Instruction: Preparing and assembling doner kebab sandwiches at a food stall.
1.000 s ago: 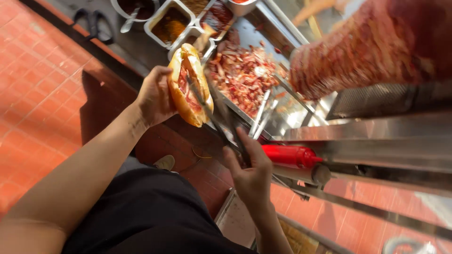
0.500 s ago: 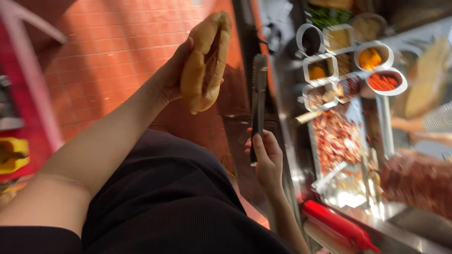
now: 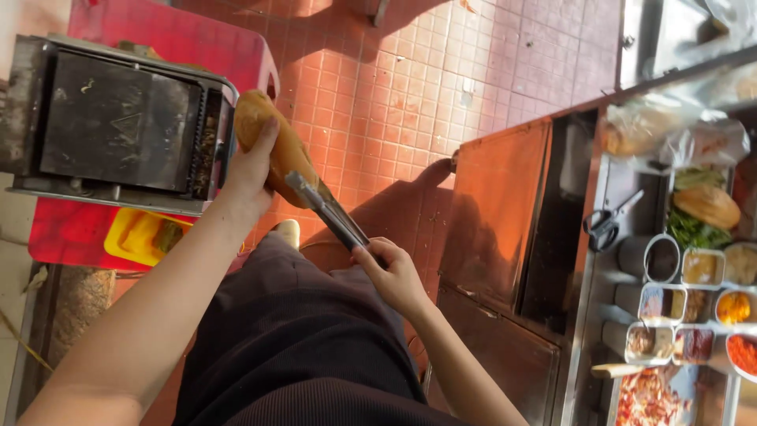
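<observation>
My left hand [image 3: 254, 170] grips a long golden bread roll [image 3: 276, 142] and holds it up beside the open side of a black metal press [image 3: 118, 118]. My right hand [image 3: 392, 274] is closed on a pair of metal tongs [image 3: 331, 213]. The tong tips touch the lower side of the roll. My dark clothing [image 3: 292, 347] fills the bottom of the view. I cannot see whether the roll has filling in it from this angle.
The press stands on a red stand [image 3: 71, 229] at the left, over a yellow tray [image 3: 142, 235]. A steel counter [image 3: 587, 260] runs along the right with scissors [image 3: 605, 225], small sauce tubs [image 3: 702, 268], bagged bread [image 3: 670, 130] and shredded meat [image 3: 650, 398]. Below is a red tiled floor [image 3: 410, 87].
My left hand has carried the roll away from the counter and over to the black press. My right hand has brought the tongs up against the roll. The view has swung left.
</observation>
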